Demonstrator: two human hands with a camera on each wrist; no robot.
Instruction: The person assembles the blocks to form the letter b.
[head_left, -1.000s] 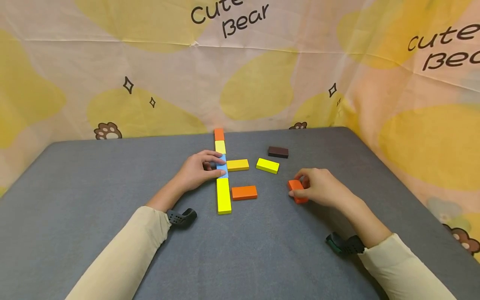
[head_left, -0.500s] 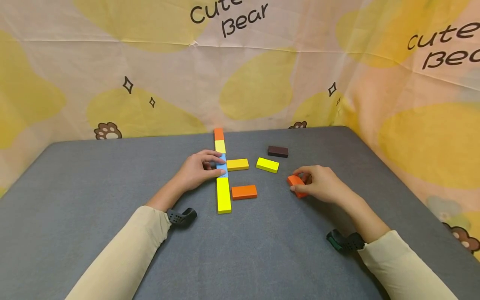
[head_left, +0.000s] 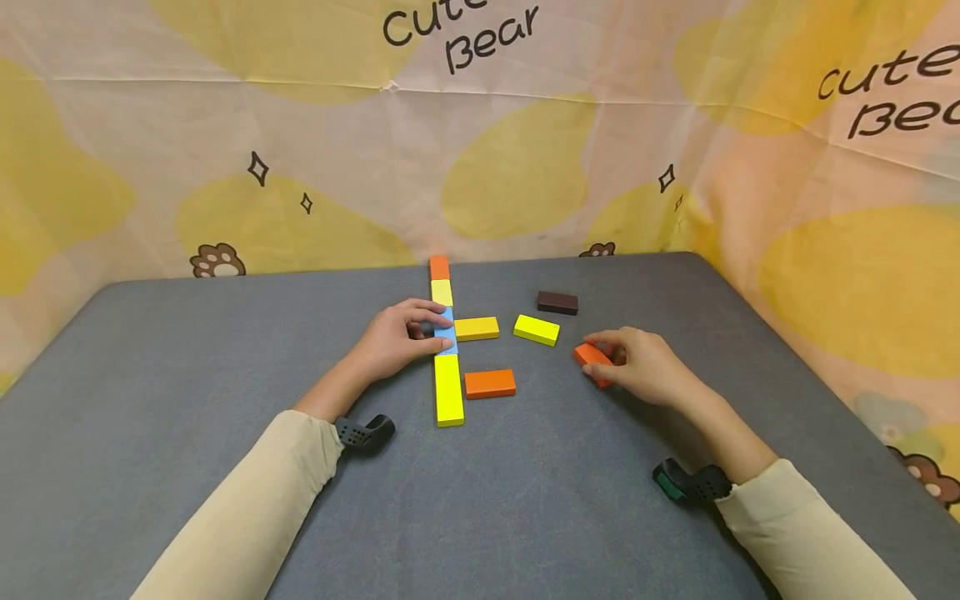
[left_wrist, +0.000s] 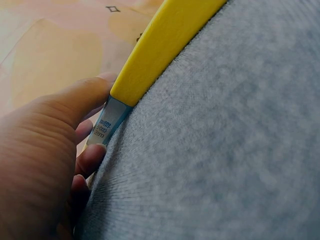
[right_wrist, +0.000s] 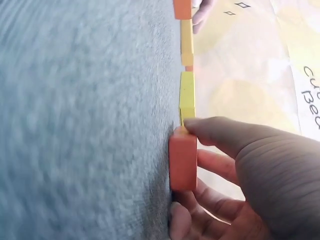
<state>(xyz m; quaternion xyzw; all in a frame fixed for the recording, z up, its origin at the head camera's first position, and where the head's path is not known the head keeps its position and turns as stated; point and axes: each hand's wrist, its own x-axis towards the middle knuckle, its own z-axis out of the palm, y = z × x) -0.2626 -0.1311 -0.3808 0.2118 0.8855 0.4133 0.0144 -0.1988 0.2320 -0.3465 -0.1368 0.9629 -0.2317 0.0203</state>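
Note:
My left hand (head_left: 393, 337) pinches the blue block (head_left: 446, 333) between thumb and fingers, partly covering it. That block lies in a straight row, with a yellow block (head_left: 450, 392) at its near end and a pale yellow block (head_left: 442, 292) and an orange block (head_left: 439, 267) beyond. An amber block (head_left: 477, 329) points right from the blue one. Nearer me, another orange block (head_left: 491, 384) lies just right of the row's yellow block. Off to the right, my right hand (head_left: 645, 362) grips a red-orange block (head_left: 592, 356) by its ends, low at the cloth in the right wrist view.
Between the row and my right hand lies a loose bright yellow block (head_left: 536, 330). A dark brown block (head_left: 557, 302) sits behind it. Grey cloth (head_left: 525, 500) covers the table, and a printed curtain (head_left: 517, 167) hangs along the back and right.
My right hand has shifted slightly away from me with the red-orange block, which has turned a little counterclockwise. The left hand stays on the blue block.

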